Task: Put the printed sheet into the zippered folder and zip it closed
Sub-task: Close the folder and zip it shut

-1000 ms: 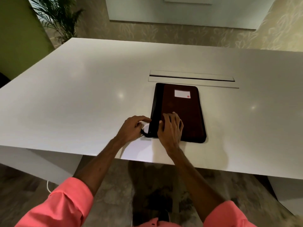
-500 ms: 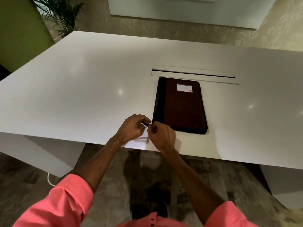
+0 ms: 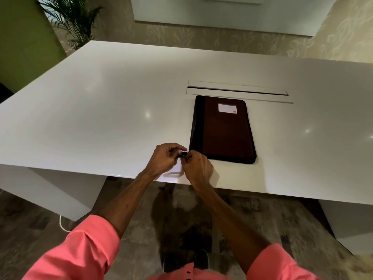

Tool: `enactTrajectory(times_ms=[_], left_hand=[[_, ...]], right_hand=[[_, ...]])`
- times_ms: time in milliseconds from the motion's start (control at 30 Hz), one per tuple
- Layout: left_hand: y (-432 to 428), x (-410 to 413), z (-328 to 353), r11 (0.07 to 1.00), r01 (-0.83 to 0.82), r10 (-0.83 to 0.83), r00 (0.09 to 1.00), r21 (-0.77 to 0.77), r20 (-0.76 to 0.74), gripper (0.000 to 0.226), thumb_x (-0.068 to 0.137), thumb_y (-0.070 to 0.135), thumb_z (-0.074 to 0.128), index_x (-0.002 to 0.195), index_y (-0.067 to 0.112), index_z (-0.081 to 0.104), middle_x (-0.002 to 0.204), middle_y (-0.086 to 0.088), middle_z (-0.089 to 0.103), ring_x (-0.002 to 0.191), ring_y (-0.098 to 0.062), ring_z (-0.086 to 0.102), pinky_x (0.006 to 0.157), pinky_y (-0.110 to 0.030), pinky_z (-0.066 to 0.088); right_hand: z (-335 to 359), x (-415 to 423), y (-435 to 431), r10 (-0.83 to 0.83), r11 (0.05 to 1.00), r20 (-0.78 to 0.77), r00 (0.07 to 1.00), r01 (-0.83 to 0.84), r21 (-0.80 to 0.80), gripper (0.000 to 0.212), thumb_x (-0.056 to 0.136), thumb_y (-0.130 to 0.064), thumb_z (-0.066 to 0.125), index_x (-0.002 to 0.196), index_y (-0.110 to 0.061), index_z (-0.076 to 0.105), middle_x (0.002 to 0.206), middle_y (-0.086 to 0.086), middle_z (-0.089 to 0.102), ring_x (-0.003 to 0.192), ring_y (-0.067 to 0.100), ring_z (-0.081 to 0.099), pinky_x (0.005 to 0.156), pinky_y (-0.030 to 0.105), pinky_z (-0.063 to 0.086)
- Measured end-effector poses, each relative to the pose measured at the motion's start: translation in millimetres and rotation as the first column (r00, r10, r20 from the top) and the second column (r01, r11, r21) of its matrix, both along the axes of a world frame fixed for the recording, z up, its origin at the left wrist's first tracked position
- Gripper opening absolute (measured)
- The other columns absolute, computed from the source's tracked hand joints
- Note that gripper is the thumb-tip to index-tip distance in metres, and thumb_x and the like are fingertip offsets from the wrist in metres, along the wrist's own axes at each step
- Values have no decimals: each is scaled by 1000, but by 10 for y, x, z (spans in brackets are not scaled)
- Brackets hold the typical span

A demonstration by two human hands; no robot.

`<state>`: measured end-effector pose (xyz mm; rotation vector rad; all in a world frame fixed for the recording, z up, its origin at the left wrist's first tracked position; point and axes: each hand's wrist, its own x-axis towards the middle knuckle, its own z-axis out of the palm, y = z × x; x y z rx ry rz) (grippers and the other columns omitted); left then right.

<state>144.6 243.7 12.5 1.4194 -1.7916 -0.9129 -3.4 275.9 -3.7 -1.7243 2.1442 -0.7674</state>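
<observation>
Two hands meet at near-left corner of the flat dark-brown leather zippered folder w/ black spine strip (image 3: 223, 130), lying shut on glossy white table (image 3: 101, 110). Left hand (image 3: 165, 158) and right hand (image 3: 198, 168) both pinch small black zip pull (image 3: 183, 154), fingers narrow. Step: prob. zip end, closing nearly done. Next: seat pull, let go. Printed sheet not visible, presumably inside. White label (image 3: 227, 108) on cover.

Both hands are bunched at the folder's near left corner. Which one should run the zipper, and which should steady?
Probably the right hand: it sits against the folder at that corner, pinching the small dark pull. The left hand is off the folder's edge, better for steadying. The zipper track itself is too dark to read.
</observation>
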Motion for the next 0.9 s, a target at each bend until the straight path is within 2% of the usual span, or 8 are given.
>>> enactTrajectory(times_ms=[100, 167, 233, 333, 400, 567, 800, 900], left_hand=[[-7, 26, 12, 996, 59, -52, 994, -67, 99, 20, 102, 18, 72, 114, 27, 85, 111, 13, 84, 107, -6, 76, 102, -35, 63], [-16, 32, -4, 988, 83, -62, 984, -127, 167, 15, 100, 18, 74, 109, 22, 86, 107, 9, 83, 104, -11, 74, 104, -41, 60], [-34, 37, -36, 978, 68, -24, 975, -198, 220, 10, 98, 13, 76, 102, 16, 84, 107, 4, 81, 107, -17, 71, 118, -49, 48], [-38, 37, -73, 971, 88, -15, 951, -223, 310, 13, 101, 10, 73, 109, 9, 82, 138, -1, 74, 145, -22, 58, 137, -49, 21], [-25, 38, -95, 959, 134, -37, 933, -250, 358, 14, 103, 10, 70, 112, 7, 80, 154, -3, 65, 159, -24, 44, 139, -48, 17], [1, 36, -98, 956, 120, -16, 932, -266, 362, 14, 104, 10, 66, 111, 5, 78, 159, -6, 61, 162, -26, 41, 138, -47, 20], [-23, -37, -55, 960, 86, 45, 892, -266, 449, 15, 95, 14, 69, 106, 12, 79, 147, 3, 70, 153, -20, 52, 130, -43, 35], [-83, -111, 31, 940, 51, 127, 867, -339, 482, 22, 96, 21, 63, 101, 11, 82, 136, 3, 76, 141, -21, 61, 121, -41, 42]], right_hand=[[4, -19, 23, 18, 1000, 17, 1000, -18, -19, 16, 101, -36, 67, 97, -22, 74, 96, -4, 77, 88, 17, 72, 76, 31, 54], [11, -33, 38, 23, 999, 14, 1000, -23, -41, 16, 100, -33, 66, 94, -21, 72, 93, -3, 75, 85, 17, 71, 73, 29, 51], [14, -40, 45, 34, 998, -16, 999, -35, -53, 16, 100, -31, 65, 91, -19, 70, 90, -2, 73, 82, 18, 70, 70, 29, 49], [21, -88, 63, 55, 995, -109, 993, -63, -77, 13, 99, -30, 66, 96, -18, 68, 94, -1, 71, 79, 18, 69, 69, 29, 49], [27, -175, 70, 59, 993, -158, 986, -74, -95, 14, 100, -31, 65, 104, -17, 69, 98, -1, 71, 80, 18, 70, 73, 32, 57], [70, -498, 68, 46, 991, -225, 973, -73, -114, 19, 98, -31, 67, 109, -15, 69, 98, 1, 71, 79, 19, 69, 78, 41, 61], [105, -998, 180, -72, 992, -252, 965, 43, -116, 14, 95, -28, 67, 89, -15, 65, 84, -1, 66, 70, 17, 65, 70, 36, 58], [71, -1165, 240, -132, 987, -234, 963, 106, -122, 16, 95, -27, 68, 85, -16, 63, 79, -3, 62, 65, 16, 61, 64, 32, 52]])
